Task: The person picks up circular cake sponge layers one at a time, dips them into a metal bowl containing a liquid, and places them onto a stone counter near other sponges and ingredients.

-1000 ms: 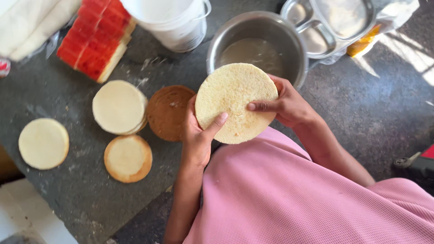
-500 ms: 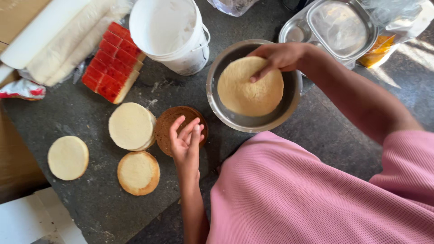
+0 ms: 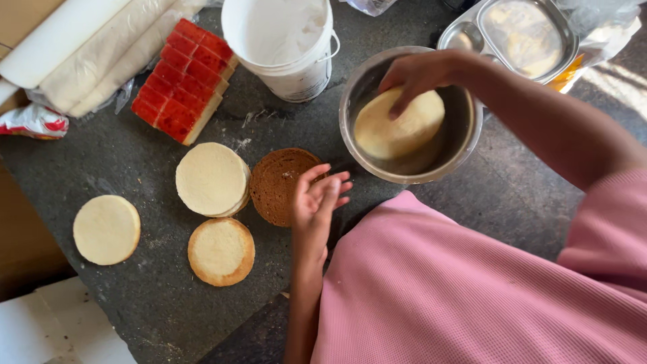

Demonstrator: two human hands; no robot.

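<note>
Right hand (image 3: 421, 74) is down in the steel bowl (image 3: 465, 145), fingers pinching the edge of a pale round cake layer (image 3: 397, 128) lying tilted inside it. Left hand (image 3: 317, 199) hangs loose and open, holding nothing, fingertips over the brown cake round (image 3: 280, 185) on the dark desk (image 3: 162, 310), beside a stack of pale layers (image 3: 211, 178).

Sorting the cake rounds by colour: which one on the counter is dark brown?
The dark brown round beside the left hand; the other rounds on the counter are pale.
</note>
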